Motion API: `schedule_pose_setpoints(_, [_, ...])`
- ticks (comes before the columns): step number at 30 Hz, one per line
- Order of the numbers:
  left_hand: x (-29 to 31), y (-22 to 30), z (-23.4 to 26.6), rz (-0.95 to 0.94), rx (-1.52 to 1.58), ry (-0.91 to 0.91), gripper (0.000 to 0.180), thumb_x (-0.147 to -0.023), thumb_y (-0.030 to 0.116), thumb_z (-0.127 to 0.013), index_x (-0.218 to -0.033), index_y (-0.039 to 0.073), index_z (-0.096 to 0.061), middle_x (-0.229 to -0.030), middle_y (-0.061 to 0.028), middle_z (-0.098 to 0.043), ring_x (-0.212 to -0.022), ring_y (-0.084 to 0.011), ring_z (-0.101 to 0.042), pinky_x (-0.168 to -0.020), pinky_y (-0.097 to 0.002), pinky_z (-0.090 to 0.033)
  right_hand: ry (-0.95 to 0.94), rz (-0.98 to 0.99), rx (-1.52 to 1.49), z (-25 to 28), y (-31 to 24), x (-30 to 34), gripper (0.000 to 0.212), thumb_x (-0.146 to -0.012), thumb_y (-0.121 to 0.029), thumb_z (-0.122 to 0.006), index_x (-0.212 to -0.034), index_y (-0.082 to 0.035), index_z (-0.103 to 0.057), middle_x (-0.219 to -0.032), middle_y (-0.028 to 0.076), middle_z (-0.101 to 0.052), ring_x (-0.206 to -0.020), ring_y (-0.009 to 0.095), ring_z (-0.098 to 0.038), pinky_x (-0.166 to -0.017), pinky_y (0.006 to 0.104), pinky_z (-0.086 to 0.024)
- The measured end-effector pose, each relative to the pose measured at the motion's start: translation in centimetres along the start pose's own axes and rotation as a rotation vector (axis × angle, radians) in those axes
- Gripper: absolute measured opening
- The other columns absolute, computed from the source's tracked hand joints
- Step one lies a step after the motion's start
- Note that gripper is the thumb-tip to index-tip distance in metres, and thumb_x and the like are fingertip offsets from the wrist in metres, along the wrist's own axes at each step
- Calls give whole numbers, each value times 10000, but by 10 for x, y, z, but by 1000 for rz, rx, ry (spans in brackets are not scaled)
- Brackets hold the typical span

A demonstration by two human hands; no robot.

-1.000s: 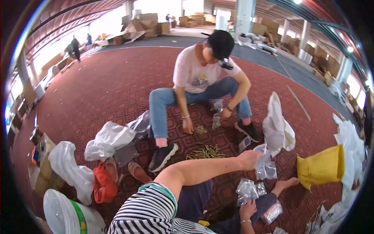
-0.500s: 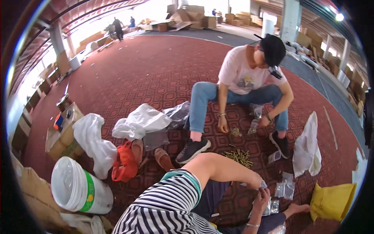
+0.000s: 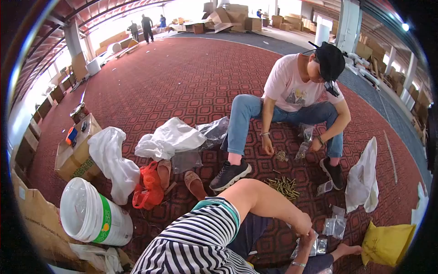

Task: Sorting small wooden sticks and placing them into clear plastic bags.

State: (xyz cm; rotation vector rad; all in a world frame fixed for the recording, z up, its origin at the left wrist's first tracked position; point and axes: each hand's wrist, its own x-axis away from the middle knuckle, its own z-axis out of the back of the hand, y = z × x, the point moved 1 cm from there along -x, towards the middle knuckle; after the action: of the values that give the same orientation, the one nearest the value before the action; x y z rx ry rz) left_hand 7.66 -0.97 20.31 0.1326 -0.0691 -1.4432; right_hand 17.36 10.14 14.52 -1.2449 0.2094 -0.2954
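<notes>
Both hands [image 3: 306, 237] meet near clear plastic bags [image 3: 338, 227]; grip obscured, cannot tell. Brass-coloured pieces [image 3: 284, 187] heaped on carpet [image 3: 182, 77].

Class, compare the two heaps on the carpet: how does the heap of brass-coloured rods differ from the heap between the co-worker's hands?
The rod heap spreads wider; the other heap is smaller. The rod heap shows long, slim pieces; the other heap's pieces look too small to make out. The rod heap lies nearer the camera than the other heap. Both rest on the red patterned carpet.
</notes>
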Motion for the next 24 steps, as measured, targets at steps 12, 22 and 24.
schedule_pose_setpoints(12, [-19,6,7,28,439,195,291,-669,366,-619,-687,76,-626,-700,-78,-621,-666,-242,-563,-594,-352,-450,-113,325,519,15,19,0,237,-653,28,-503,-850,-14,-628,-706,59,-583,-552,157,-482,-487,273,-380])
schedule_pose_setpoints(22, [-24,-6,5,110,679,-311,416,-664,499,-638,-724,88,-662,-690,-53,-627,-640,-174,-533,-616,-298,-451,-259,92,308,3,-29,27,348,-649,56,-503,-966,-19,-624,-943,91,-604,-716,209,-550,-597,269,-423])
schedule_pose_setpoints(24, [-36,-19,-25,89,723,-341,401,-674,472,-652,-753,79,-673,-699,-43,-631,-625,-165,-525,-605,-291,-449,-269,116,242,3,-30,28,367,-648,56,-499,-986,-20,-622,-1001,88,-607,-742,209,-557,-603,255,-424])
